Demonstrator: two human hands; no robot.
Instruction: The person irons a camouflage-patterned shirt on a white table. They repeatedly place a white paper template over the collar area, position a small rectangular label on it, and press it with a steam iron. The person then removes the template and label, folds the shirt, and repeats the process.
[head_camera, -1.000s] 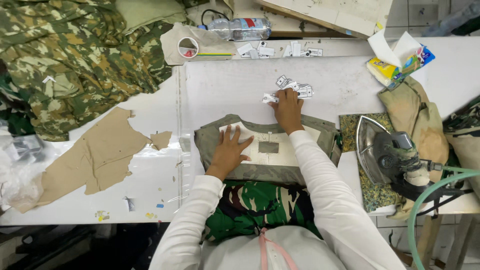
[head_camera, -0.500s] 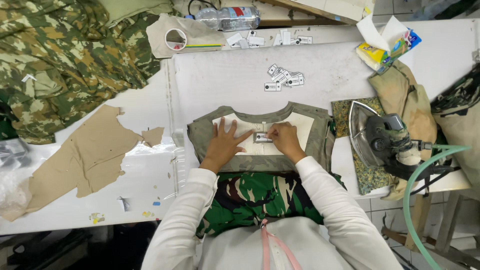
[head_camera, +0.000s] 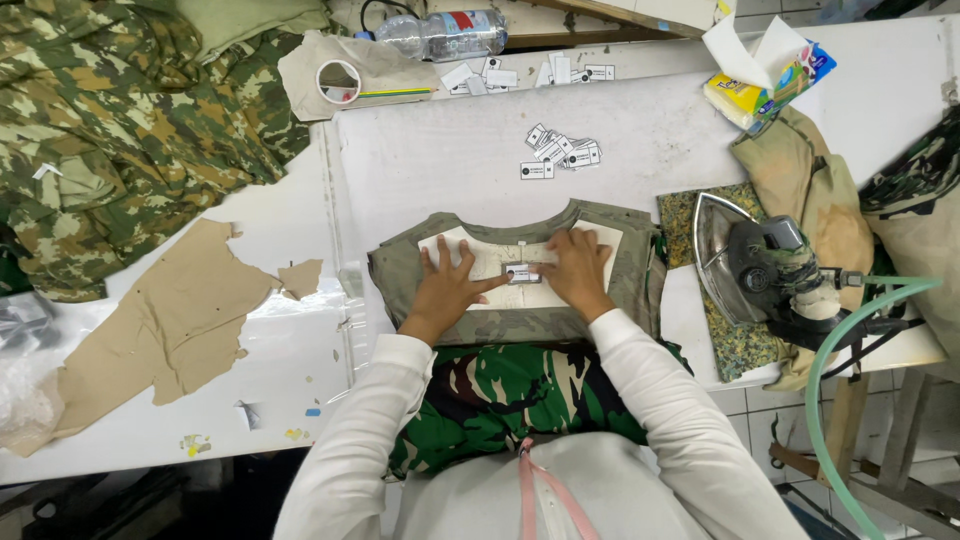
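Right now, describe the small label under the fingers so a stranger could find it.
On the white table lies an olive collar piece. At its centre both hands pin a small white label. Unlike the loose labels heaped farther back, it lies alone on the fabric.

Collar piece (head_camera: 520, 318): showing olive-grey, cream lining inside
Small label (head_camera: 522, 273): showing white, dark print
Fabric heap (head_camera: 120, 120): showing green-brown camouflage
Table (head_camera: 430, 160): looking white
Hose (head_camera: 830, 400): glowing pale green
Sleeves (head_camera: 350, 450): showing white

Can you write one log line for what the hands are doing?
left hand: flat on collar piece | right hand: pressing small label | iron: parked
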